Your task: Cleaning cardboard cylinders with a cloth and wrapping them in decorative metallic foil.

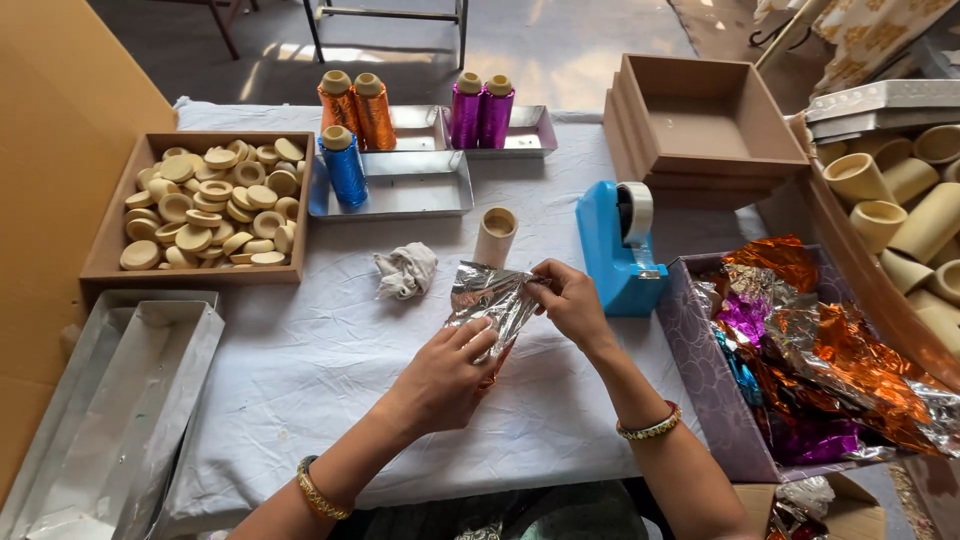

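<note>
Here both hands are closed on a crinkled sheet of silver foil (pixel 492 303) held just above the white-clothed tabletop (pixel 300 370): the left hand (pixel 447 375) clamps its lower end between thumb and fingers, and the right hand (pixel 572 300) pinches its upper right edge. Judging by the way the foil bulges into a rounded, tube-like form, it is being wrapped around something, possibly a tube like the bare one behind it, though what lies inside is hidden. The step in hand looks like smoothing and closing the wrap; finishing it would call for keeping the sheet taut with one hand while the other tucks or fixes the loose edge, and the blue tape dispenser (pixel 617 250) stands just beside the right hand. One bare cardboard tube (pixel 495 236) stands upright behind the foil, and one crumpled white cloth (pixel 405 270) lies to its left. Five thread spools stand on the metal trays (pixel 420 185): two orange spools (pixel 358 108), one blue spool (pixel 344 165), two purple spools (pixel 481 109). A shallow box of wooden discs (pixel 208 203), too many to count, sits at the left, and a lilac box of coloured foil sheets (pixel 800 350) at the right.
</note>
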